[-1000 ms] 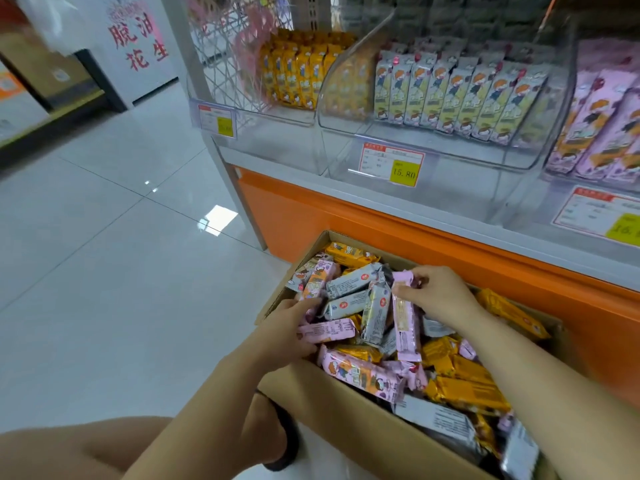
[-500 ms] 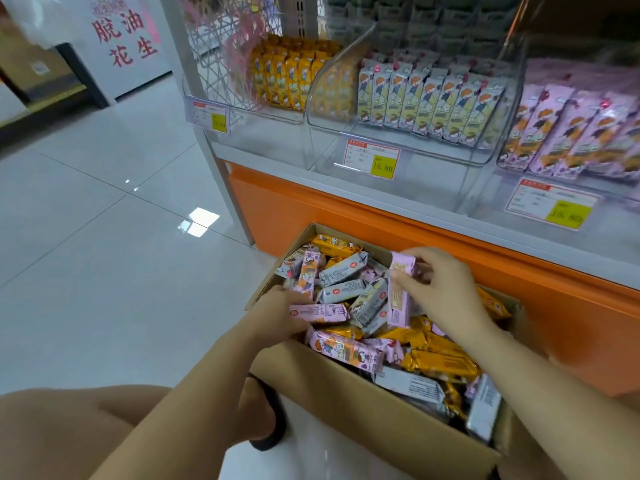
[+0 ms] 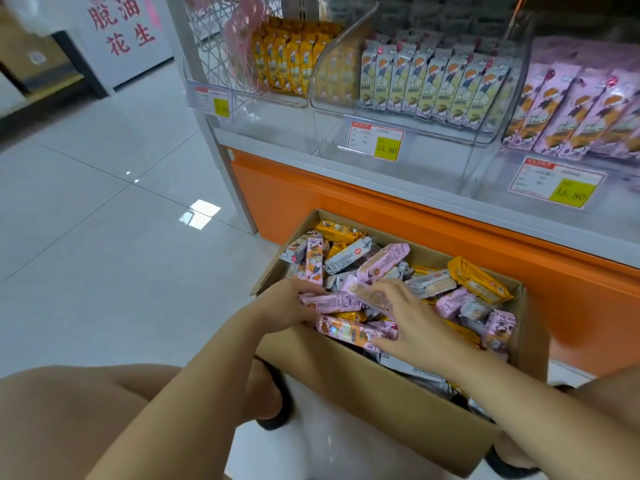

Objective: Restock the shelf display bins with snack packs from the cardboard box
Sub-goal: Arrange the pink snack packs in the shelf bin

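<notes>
Pale glossy floor tiles [image 3: 104, 237] run up to a shelf with an orange base [image 3: 311, 195], and clear display bins [image 3: 329, 133] sit along the shelf's front edge: yellow packs at the left, grey ones in the middle, a row of pink packs [image 3: 571, 112] standing on end at the right. On the floor against that base is the open cardboard box [image 3: 363, 386], heaped with loose pink, yellow and grey packs lying every way.

Both hands are down in the box near its near-left corner. The left hand [image 3: 287, 303] grips one end of a pink pack [image 3: 332, 303] that lies flat, its long axis running across from this hand towards the other. The right hand [image 3: 408, 320] lies spread over the neighbouring pink packs, fingers on one [image 3: 363, 292], thumb by another [image 3: 346, 329]; I cannot tell whether it clamps them or only presses.

The pink bin lies up and to the right, on the right hand's side, so that hand is likely nearer. Each flat pack would probably need turning on end to match the row.
</notes>
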A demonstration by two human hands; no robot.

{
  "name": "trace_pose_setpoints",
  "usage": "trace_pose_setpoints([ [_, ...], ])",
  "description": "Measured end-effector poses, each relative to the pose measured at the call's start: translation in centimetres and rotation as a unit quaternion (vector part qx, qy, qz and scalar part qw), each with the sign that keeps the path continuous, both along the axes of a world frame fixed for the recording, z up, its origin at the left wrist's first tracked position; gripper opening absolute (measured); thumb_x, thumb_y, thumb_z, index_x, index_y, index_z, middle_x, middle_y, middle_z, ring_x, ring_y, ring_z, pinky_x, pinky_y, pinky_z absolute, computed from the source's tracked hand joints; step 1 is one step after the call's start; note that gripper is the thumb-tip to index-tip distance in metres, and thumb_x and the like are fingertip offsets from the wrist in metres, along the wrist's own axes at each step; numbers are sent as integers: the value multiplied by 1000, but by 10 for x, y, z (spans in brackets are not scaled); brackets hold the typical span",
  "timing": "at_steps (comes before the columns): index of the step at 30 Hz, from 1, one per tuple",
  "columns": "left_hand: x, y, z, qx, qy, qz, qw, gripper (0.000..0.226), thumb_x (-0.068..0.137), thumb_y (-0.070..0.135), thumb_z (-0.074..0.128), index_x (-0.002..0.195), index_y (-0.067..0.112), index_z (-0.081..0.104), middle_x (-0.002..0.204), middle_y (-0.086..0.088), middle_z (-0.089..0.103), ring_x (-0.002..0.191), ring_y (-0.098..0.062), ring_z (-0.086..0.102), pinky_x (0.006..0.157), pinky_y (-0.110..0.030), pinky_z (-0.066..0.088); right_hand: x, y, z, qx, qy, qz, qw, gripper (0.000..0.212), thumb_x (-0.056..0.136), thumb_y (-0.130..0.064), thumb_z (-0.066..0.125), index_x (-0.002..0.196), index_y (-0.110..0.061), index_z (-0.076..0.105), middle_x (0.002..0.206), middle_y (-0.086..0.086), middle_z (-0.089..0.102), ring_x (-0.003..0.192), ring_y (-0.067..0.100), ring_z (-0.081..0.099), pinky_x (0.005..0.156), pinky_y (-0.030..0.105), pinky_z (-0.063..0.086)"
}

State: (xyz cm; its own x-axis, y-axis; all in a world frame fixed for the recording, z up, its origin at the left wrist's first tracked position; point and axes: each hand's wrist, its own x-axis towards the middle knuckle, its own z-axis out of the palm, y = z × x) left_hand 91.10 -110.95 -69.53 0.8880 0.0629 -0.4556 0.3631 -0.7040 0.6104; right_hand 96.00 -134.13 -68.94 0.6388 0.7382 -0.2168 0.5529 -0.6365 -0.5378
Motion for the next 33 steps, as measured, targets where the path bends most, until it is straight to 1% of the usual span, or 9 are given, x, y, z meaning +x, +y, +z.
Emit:
trace_pose_setpoints([
  [2,0,-1,-1,-11,-8,8,1000,42,89,17,65,130,23,58,139,4,50,108,-11,50,81,-16,36,0,-2,-2,-13,-26,29,999,51,86,-35,67,125,-32,35,144,-12,17,122,12,44,93,25,42],
  [4,-1,-1,-3,-30,-15,26,999,40,90,16,64,129,23,58,132,6,53,101,-7,50,71,-7,38,1,-2,-3,-34,-57,45,997,43,84,-42,66,119,-33,43,151,-12,10,138,16,27,107,32,30],
  [6,-1,-2,-4,-55,-15,46,997,39,91,18,65,129,21,58,122,8,53,99,-5,50,69,-3,40,2,0,-7,-73,-79,47,993,50,80,-52,66,123,-37,47,157,-9,-2,145,18,9,115,37,16],
  [8,-1,-3,-4,-62,-15,59,996,41,90,19,66,130,21,58,122,7,51,101,-7,50,75,-7,39,2,3,-12,-97,-64,37,993,58,78,-58,65,130,-39,47,159,-6,-7,146,20,5,117,40,11],
  [12,0,-2,-5,-60,-16,76,995,43,89,21,67,131,22,58,134,4,51,106,-9,50,88,-21,39,5,10,-10,-99,-38,17,994,48,83,-50,63,129,-37,53,154,-1,21,141,24,21,114,37,18],
  [16,2,-2,-6,-66,-23,95,993,40,88,22,68,127,21,58,137,1,50,108,-12,50,90,-24,41,14,4,3,-59,-42,-15,997,45,83,-44,62,127,-36,55,132,-3,44,123,21,44,101,31,33],
  [21,8,-3,-6,-65,-63,127,988,48,87,23,70,131,28,51,139,1,49,100,-11,52,71,-14,40,27,-14,25,-8,-15,-63,998,46,82,-40,68,126,-33,58,141,-4,43,130,17,41,101,30,35],
  [27,11,-5,-4,-52,-70,129,988,57,85,24,71,137,27,47,141,-2,47,101,-13,50,82,-25,38,41,-26,35,127,-15,-115,985,36,73,-25,78,108,-23,69,112,-12,55,106,8,55,84,23,41],
  [33,11,-8,-6,-95,-31,123,987,64,86,22,71,143,26,41,147,0,42,122,-22,51,93,-26,40,48,-3,20,162,-73,-181,967,43,76,-28,77,117,-20,67,118,-4,55,105,8,49,87,22,41],
])
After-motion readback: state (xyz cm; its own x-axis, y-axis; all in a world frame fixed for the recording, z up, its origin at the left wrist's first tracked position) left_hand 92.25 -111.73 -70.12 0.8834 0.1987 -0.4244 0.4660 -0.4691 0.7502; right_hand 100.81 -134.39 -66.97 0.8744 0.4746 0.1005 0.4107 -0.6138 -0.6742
